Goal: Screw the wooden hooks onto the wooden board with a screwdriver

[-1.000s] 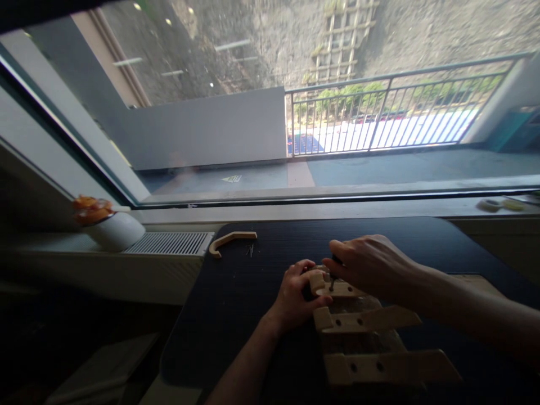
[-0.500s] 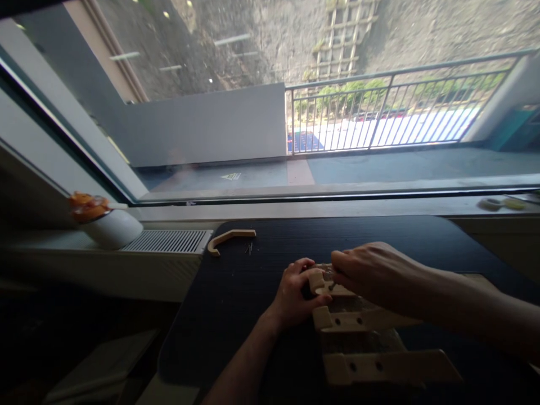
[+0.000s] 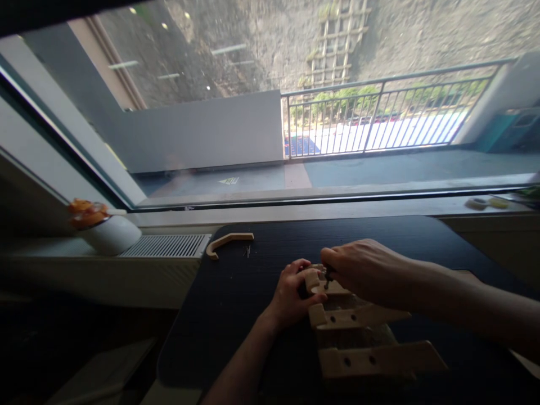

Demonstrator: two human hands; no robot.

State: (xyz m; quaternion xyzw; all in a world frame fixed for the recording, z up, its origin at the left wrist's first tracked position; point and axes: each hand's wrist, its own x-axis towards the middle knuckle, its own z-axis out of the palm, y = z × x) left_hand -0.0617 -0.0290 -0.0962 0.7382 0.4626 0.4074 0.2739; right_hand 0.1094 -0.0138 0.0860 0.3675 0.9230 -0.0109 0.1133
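Note:
On the table lies a wooden rack [image 3: 342, 360] of several pale hooked pieces, with dark round holes, fixed across a clear or shiny backing. My left hand [image 3: 292, 298] grips the left end of its far piece [image 3: 311, 280], thumb on the near side and fingers beyond. My right hand [image 3: 352, 263] is closed above that piece, pinching a small dark, thin tool [image 3: 327, 279] that points down at the wood. Its kind is mostly hidden by the fingers. Near the table's far left edge are a loose J-shaped wooden hook [image 3: 230, 237] and several small screws [image 3: 247, 251].
The dark table [image 3: 219, 315] has rounded corners and stands against a window sill [image 3: 253, 211]. A white pot [image 3: 113, 233] with an orange top sits at left beside a radiator grille [image 3: 169, 246]. Tape rolls [image 3: 477, 203] lie on the sill at right.
The view has shifted slightly. My right hand has turned a little and the thin dark tool beneath it shows more clearly. My left hand keeps its hold on the rack.

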